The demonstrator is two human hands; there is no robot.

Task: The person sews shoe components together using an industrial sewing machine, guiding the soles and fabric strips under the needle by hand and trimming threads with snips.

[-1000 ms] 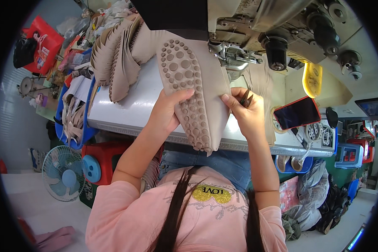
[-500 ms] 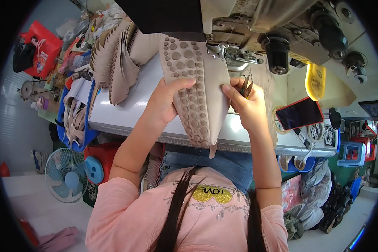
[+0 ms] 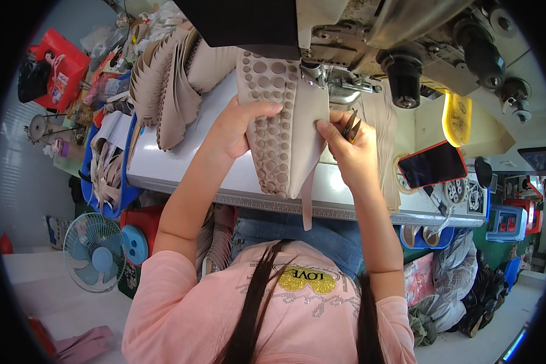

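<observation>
A beige leather-like piece (image 3: 308, 130) with rows of round raised dots lies under the head of a sewing machine (image 3: 340, 36), close to its presser foot (image 3: 315, 74). My left hand (image 3: 235, 128) grips its left edge, thumb on top of the dotted part and fingers hidden beneath. At the plain right edge my right hand (image 3: 355, 155) pinches the material between thumb and fingers. Small thread snips (image 3: 350, 128) are also tucked in that hand, blades pointing up. From under the piece a narrow beige strip (image 3: 307, 206) hangs over the table's front edge.
Stacked beige cut pieces (image 3: 176, 97) lie left on the white table (image 3: 164, 164). A blue basket (image 3: 112, 200) of strips stands beyond its left end. To the right are long beige strips (image 3: 387, 151), a red-edged phone (image 3: 432, 165) and a yellow holder (image 3: 456, 118). A fan (image 3: 97, 252) stands lower left.
Both hands have shifted the dotted piece slightly away from me, further under the machine. Its near tip has moved up and left, and more of the hanging strip shows.
</observation>
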